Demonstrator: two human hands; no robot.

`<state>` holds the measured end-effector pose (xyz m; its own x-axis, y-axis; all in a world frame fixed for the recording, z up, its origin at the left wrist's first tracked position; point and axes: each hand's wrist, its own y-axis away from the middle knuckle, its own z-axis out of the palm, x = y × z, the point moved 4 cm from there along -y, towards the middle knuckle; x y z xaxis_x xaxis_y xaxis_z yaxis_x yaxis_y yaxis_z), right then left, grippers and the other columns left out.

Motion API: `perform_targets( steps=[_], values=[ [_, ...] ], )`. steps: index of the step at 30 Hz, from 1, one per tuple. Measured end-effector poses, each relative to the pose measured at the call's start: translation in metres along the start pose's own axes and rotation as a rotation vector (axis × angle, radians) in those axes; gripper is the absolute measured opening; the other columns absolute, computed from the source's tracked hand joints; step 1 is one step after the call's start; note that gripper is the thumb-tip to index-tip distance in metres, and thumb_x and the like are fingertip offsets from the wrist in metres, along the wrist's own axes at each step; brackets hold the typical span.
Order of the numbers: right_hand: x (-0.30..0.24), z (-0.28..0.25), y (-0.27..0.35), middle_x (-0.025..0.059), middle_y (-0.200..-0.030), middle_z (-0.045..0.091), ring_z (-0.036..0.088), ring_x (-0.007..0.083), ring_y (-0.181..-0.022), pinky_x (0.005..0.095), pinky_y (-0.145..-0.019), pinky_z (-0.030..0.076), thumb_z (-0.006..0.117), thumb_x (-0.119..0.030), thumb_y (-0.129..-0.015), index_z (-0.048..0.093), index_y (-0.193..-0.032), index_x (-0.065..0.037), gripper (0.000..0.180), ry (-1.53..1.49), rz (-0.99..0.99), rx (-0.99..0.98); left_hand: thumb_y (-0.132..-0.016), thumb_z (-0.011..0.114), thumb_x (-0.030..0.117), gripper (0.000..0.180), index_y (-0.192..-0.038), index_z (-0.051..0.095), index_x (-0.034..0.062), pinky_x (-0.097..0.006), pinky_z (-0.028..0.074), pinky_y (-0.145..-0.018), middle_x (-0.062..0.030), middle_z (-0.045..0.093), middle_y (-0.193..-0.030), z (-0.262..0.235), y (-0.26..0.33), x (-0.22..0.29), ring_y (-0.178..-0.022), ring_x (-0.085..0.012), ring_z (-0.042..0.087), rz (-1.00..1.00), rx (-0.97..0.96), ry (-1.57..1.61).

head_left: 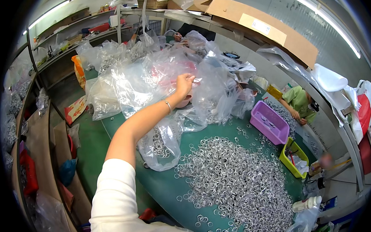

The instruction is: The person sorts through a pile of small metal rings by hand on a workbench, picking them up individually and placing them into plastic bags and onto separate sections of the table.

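Observation:
My left arm, in a white short sleeve with a thin bracelet at the wrist, reaches far forward over the green table [163, 190]. My left hand [184, 84] pinches the top of a clear plastic bag [151, 76] in a heap of crumpled clear bags. A smaller clear bag [162, 145] holding some metal rings lies under my forearm. A big loose pile of small silver metal rings [236, 179] covers the table in front of me. My right hand is out of sight.
A purple tray [269, 123] and a yellow-green tray [293, 157] stand at the table's right edge. Beyond them another person in a green top [299, 101] works. A white bottle [305, 204] lies at lower right. Cardboard boxes [264, 25] sit on the shelf above.

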<state>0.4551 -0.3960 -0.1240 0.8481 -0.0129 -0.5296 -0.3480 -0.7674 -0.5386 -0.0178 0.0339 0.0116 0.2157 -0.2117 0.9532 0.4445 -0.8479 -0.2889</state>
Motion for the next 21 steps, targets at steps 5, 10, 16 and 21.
perform_targets(
  steps=[5, 10, 16, 21],
  values=[
    [0.021, 0.007, 0.007, 0.0161, -0.058, 0.055, 0.056, 0.0316, -0.056, 0.0398, -0.054, 0.047, 0.065, -0.015, -0.081, 0.063, -0.068, -0.001, 0.019, -0.010, 0.130, -0.003, -0.092, 0.048, 0.005, 0.017, -0.104, 0.050, -0.0064, -0.031, 0.054, -0.073, -0.0150, 0.062, -0.094, 0.025, 0.060, 0.044, -0.087, -0.0256, 0.065, -0.134, -0.069, 0.713],
    [0.052, 0.032, -0.012, 0.0001, -0.055, 0.042, 0.032, 0.0059, -0.040, 0.0214, -0.036, 0.027, 0.047, -0.011, -0.093, 0.040, -0.131, 0.004, 0.042, -0.706, 0.540, -0.295, -0.094, 0.049, 0.014, 0.027, -0.112, 0.044, -0.0063, -0.033, 0.047, -0.089, -0.0170, 0.057, -0.106, 0.042, 0.168, 0.056, -0.102, -0.0230, 0.057, -0.255, -0.402, 0.791],
    [-0.072, 0.054, -0.064, 0.0033, -0.061, 0.044, 0.037, 0.0077, -0.044, 0.0196, -0.038, 0.029, 0.051, -0.025, -0.094, 0.016, -0.142, 0.001, 0.065, -1.571, 0.586, -0.872, -0.094, 0.050, 0.017, 0.028, -0.109, 0.042, -0.0051, -0.034, 0.047, -0.092, -0.0207, 0.056, -0.110, 0.065, 0.289, 0.044, -0.103, -0.0264, 0.058, -0.492, -0.456, 0.970],
    [-0.072, 0.053, -0.070, 0.0016, -0.057, 0.044, 0.036, 0.0071, -0.043, 0.0189, -0.039, 0.027, 0.051, -0.021, -0.094, 0.048, -0.118, 0.002, 0.033, -1.752, 0.770, -0.793, -0.090, 0.054, 0.012, 0.026, -0.112, 0.044, 0.0004, -0.037, 0.045, -0.094, -0.0199, 0.057, -0.110, 0.080, 0.346, 0.034, -0.104, -0.0295, 0.057, -0.517, -0.554, 1.039]
  ],
)
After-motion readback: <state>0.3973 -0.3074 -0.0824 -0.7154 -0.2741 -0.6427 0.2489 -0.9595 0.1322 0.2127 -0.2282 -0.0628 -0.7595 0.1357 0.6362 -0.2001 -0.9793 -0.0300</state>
